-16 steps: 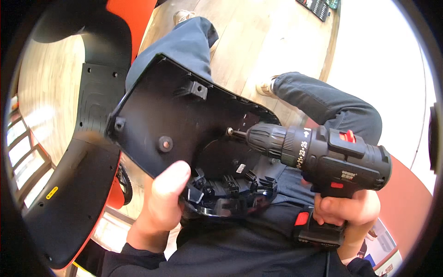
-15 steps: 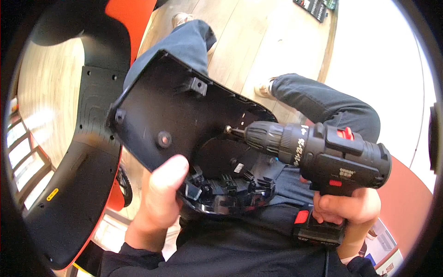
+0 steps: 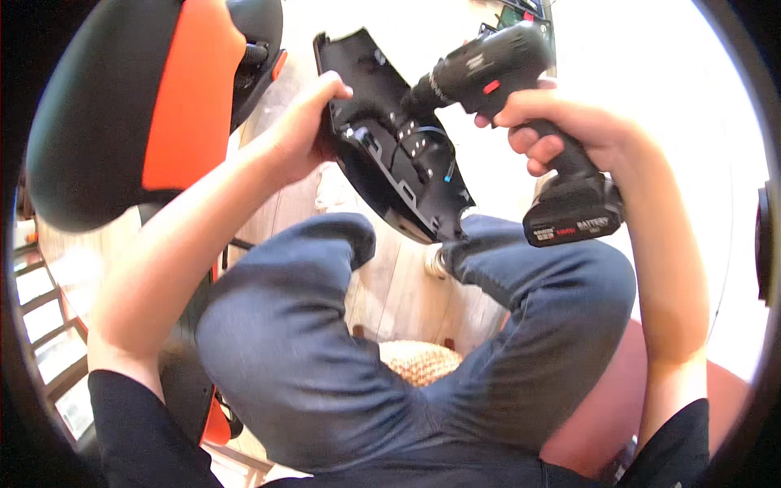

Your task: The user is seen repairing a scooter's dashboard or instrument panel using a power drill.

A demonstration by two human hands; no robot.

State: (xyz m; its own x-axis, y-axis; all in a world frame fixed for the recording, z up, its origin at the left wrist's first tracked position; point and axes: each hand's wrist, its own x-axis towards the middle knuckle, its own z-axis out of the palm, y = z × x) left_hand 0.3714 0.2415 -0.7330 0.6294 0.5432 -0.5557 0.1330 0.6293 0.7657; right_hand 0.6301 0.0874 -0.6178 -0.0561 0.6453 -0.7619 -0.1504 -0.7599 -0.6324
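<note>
My left hand (image 3: 311,128) grips the left edge of a black plastic cover (image 3: 355,67), its thumb over the rim and the other fingers hidden beneath. The cover is held tilted out beyond my knees, its hollow inner side partly in sight. Inside it are molded posts, brackets and a small blue piece (image 3: 449,173). In my right hand (image 3: 569,122) is a black cordless drill (image 3: 506,67), my fingers wrapped round its handle. The drill points left, with its chuck over the inside of the cover. The bit's tip cannot be made out.
A large black and orange padded-looking piece of equipment (image 3: 191,106) stands at the left. Below the cover are my jeans-clad knees (image 3: 285,325) and a woven tan object (image 3: 419,362). A reddish seat (image 3: 602,398) shows at the lower right, and dark tool items (image 3: 521,15) lie at the far edge.
The cover and drill have moved up and farther from my body, and the cover has turned. The view has shifted, bringing both knees and forearms into sight.
</note>
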